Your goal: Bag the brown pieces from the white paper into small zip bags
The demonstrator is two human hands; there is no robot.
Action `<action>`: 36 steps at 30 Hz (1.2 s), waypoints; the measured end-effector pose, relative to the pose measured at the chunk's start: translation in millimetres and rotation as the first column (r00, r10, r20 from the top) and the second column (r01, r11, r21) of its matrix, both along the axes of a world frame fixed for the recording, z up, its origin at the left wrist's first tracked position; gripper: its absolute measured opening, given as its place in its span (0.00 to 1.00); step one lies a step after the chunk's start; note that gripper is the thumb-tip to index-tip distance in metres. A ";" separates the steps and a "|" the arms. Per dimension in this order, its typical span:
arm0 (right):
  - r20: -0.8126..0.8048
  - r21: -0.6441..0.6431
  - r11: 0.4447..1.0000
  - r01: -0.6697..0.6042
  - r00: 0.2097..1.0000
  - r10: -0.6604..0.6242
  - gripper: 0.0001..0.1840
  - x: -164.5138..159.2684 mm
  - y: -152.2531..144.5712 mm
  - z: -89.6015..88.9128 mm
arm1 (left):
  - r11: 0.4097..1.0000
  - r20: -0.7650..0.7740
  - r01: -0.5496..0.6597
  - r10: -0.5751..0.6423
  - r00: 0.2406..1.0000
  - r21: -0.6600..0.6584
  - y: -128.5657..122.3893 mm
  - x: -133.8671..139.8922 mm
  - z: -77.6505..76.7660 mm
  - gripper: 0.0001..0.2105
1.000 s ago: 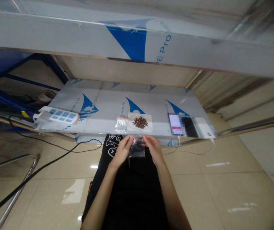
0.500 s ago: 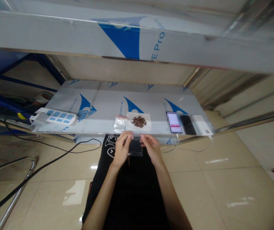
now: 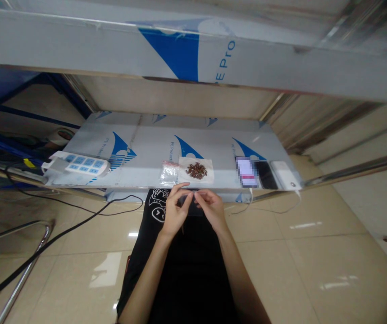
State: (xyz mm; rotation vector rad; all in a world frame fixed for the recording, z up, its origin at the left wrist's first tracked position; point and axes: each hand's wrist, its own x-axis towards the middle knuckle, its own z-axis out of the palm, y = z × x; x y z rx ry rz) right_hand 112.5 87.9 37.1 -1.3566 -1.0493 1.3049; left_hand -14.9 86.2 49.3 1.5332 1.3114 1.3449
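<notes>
A small clear plastic bag [image 3: 195,209] hangs over my lap, just below the shelf's front edge. My left hand [image 3: 177,208] pinches its top edge between thumb and fingers. On the other side, my right hand [image 3: 212,207] pinches the same edge, the two thumbs almost touching. Whatever the bag may contain does not show. Beyond my hands, a pile of small brown capsule-like pieces [image 3: 196,170] lies on a white sheet [image 3: 208,176]. To its left rests a stack of clear plastic bags [image 3: 169,173] with reddish edges.
A white power strip [image 3: 85,165] lies at the left of the shelf [image 3: 146,153]. At the right are a phone with a lit screen [image 3: 246,171], a dark phone [image 3: 265,174] and a white power bank [image 3: 284,175] with cables. An upper shelf [image 3: 88,49] overhangs.
Both hands have come closer together along the bag's top edge, thumbs now nearly meeting. The pile, the stack of bags and the phones stay where they were.
</notes>
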 end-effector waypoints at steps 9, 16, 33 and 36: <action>0.093 0.058 0.997 -0.059 0.994 0.054 0.11 8.9 1.1 -5.0 | 1.000 0.062 0.017 -0.016 0.998 -0.017 -0.4 -1.6 -9.8 0.06; 0.093 0.018 1.000 0.022 0.995 -0.024 0.13 12.1 2.8 -6.4 | 0.995 0.103 0.020 -0.009 0.995 -0.100 2.0 -1.7 -14.6 0.06; -0.075 -0.007 0.999 -0.040 0.996 0.040 0.15 12.7 -1.7 8.0 | 0.986 0.297 0.052 -0.002 0.955 -0.162 -2.1 -6.7 -6.5 0.08; -0.004 0.002 1.000 -0.011 1.000 0.011 0.16 11.4 -0.7 5.0 | 0.989 0.220 0.026 0.007 0.975 -0.148 -0.6 -4.3 -5.4 0.08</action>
